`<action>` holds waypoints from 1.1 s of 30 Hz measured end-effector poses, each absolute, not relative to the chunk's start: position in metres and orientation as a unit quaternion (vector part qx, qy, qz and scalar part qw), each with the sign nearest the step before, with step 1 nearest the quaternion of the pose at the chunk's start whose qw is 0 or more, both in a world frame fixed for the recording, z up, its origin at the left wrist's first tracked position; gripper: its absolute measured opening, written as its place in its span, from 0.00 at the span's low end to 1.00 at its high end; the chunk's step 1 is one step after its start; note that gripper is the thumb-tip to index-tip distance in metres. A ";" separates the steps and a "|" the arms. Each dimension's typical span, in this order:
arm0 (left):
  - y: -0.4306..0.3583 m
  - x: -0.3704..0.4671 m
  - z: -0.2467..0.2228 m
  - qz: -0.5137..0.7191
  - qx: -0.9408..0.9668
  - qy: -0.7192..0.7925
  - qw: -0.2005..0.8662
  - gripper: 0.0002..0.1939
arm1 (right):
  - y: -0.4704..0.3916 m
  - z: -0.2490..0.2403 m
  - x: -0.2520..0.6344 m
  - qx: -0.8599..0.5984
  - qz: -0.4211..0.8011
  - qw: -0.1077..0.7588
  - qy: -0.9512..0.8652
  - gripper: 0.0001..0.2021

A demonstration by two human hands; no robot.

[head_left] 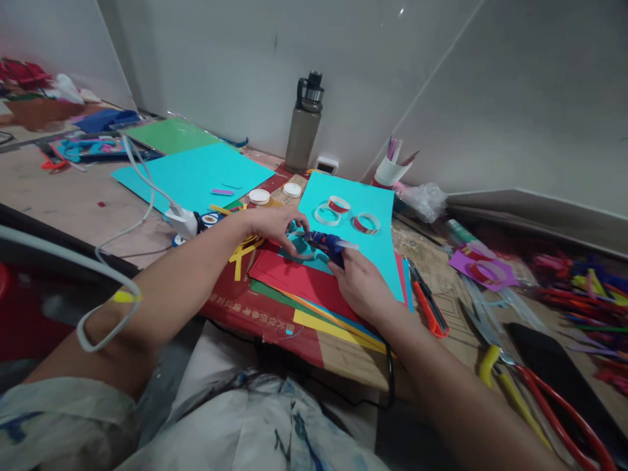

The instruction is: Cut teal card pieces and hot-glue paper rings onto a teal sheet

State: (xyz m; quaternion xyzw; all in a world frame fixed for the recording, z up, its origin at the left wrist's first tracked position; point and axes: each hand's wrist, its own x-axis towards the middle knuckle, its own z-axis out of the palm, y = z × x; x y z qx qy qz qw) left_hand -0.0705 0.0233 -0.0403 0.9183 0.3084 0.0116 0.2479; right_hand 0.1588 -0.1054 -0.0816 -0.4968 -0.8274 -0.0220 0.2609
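Observation:
My right hand [360, 278] is wrapped around a dark blue hot glue gun [324, 243], a whitish glue stick [349, 244] coming out of its back. The gun's nozzle points left, toward my left hand [279, 226]. The curled fingers of that hand pinch a teal ring [305, 252], partly hidden by them, just above the paper stack. Behind the gun, on a turquoise sheet [377, 258], lie a pale ring [326, 214] and two red-and-white rings, one farther back [339, 205] and one to the right [366, 224].
Yellow paper strips [239, 265] lie beside my left wrist. A water bottle [304, 124] stands against the wall. To the right are an orange cutter [428, 304], red-and-yellow-handled scissors [505, 360] and a black phone [564, 379]. A white cable [105, 261] crosses my left arm.

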 end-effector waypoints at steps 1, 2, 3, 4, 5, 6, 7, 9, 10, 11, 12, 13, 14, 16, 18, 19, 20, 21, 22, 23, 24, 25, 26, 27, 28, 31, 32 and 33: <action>0.023 -0.070 -0.040 0.012 0.918 0.307 0.249 0.37 | -0.105 -0.082 0.159 -0.493 -0.029 0.263 -0.829 0.15; 0.023 -0.070 -0.040 0.012 0.918 0.306 0.251 0.37 | -0.106 -0.083 0.160 -0.488 -0.034 0.265 -0.831 0.15; 0.022 -0.070 -0.040 0.011 0.917 0.307 0.253 0.37 | -0.107 -0.082 0.161 -0.484 -0.037 0.265 -0.833 0.15; 0.022 -0.070 -0.039 0.010 0.916 0.309 0.257 0.37 | -0.108 -0.082 0.162 -0.482 -0.038 0.264 -0.835 0.15; 0.021 -0.070 -0.038 0.008 0.914 0.311 0.261 0.37 | -0.109 -0.080 0.163 -0.482 -0.036 0.263 -0.835 0.15; 0.020 -0.069 -0.037 0.006 0.912 0.313 0.265 0.38 | -0.110 -0.079 0.164 -0.481 -0.033 0.262 -0.836 0.15; 0.019 -0.069 -0.035 0.004 0.910 0.315 0.269 0.38 | -0.111 -0.077 0.164 -0.481 -0.029 0.262 -0.836 0.15; 0.018 -0.068 -0.034 -0.001 0.908 0.317 0.274 0.39 | -0.111 -0.076 0.163 -0.480 -0.017 0.267 -0.835 0.15; 0.018 -0.068 -0.033 -0.004 0.909 0.316 0.272 0.39 | -0.111 -0.075 0.162 -0.480 -0.010 0.272 -0.834 0.15; 0.019 -0.068 -0.034 -0.006 0.910 0.316 0.269 0.39 | -0.111 -0.076 0.160 -0.481 -0.004 0.277 -0.832 0.15; 0.020 -0.068 -0.034 -0.005 0.911 0.315 0.266 0.39 | -0.110 -0.076 0.159 -0.484 0.003 0.280 -0.829 0.16; 0.020 -0.069 -0.035 -0.003 0.913 0.312 0.262 0.38 | -0.108 -0.077 0.158 -0.488 0.008 0.282 -0.826 0.16; 0.021 -0.069 -0.036 0.000 0.914 0.310 0.261 0.38 | -0.107 -0.078 0.156 -0.491 0.011 0.282 -0.824 0.17; 0.023 -0.069 -0.038 0.005 0.915 0.309 0.262 0.37 | -0.105 -0.080 0.154 -0.496 0.015 0.278 -0.823 0.17; 0.023 -0.069 -0.039 0.005 0.914 0.311 0.262 0.37 | -0.102 -0.082 0.153 -0.495 0.015 0.271 -0.825 0.18; 0.023 -0.069 -0.039 0.004 0.914 0.313 0.260 0.36 | -0.102 -0.082 0.152 -0.494 0.016 0.267 -0.827 0.18; 0.023 -0.069 -0.038 0.003 0.914 0.313 0.258 0.36 | -0.101 -0.082 0.152 -0.494 0.019 0.261 -0.829 0.18; 0.022 -0.069 -0.038 0.002 0.914 0.313 0.257 0.36 | -0.100 -0.082 0.151 -0.495 0.022 0.254 -0.830 0.18; 0.022 -0.069 -0.037 0.001 0.915 0.312 0.257 0.36 | -0.100 -0.082 0.151 -0.498 0.025 0.248 -0.831 0.18; 0.022 -0.069 -0.037 0.000 0.915 0.311 0.257 0.36 | -0.100 -0.082 0.151 -0.501 0.025 0.242 -0.830 0.18; 0.021 -0.069 -0.037 -0.001 0.915 0.311 0.259 0.37 | -0.100 -0.082 0.151 -0.504 0.022 0.239 -0.829 0.17; 0.022 -0.070 -0.037 -0.001 0.914 0.311 0.260 0.37 | -0.100 -0.082 0.152 -0.505 0.016 0.237 -0.830 0.17; 0.022 -0.070 -0.037 0.000 0.914 0.311 0.260 0.37 | -0.100 -0.082 0.153 -0.504 0.008 0.235 -0.831 0.16; 0.022 -0.070 -0.038 0.001 0.914 0.311 0.260 0.37 | -0.101 -0.082 0.155 -0.503 0.001 0.236 -0.831 0.16; 0.023 -0.071 -0.038 0.003 0.915 0.309 0.259 0.37 | -0.102 -0.083 0.157 -0.502 -0.005 0.240 -0.831 0.16; 0.024 -0.072 -0.040 0.007 0.916 0.303 0.262 0.35 | -0.105 -0.083 0.162 -0.502 -0.013 0.255 -0.826 0.16; 0.024 -0.072 -0.040 0.007 0.916 0.302 0.264 0.35 | -0.105 -0.083 0.163 -0.500 -0.013 0.257 -0.827 0.16; 0.024 -0.072 -0.040 0.007 0.916 0.301 0.266 0.35 | -0.106 -0.083 0.163 -0.497 -0.013 0.256 -0.829 0.15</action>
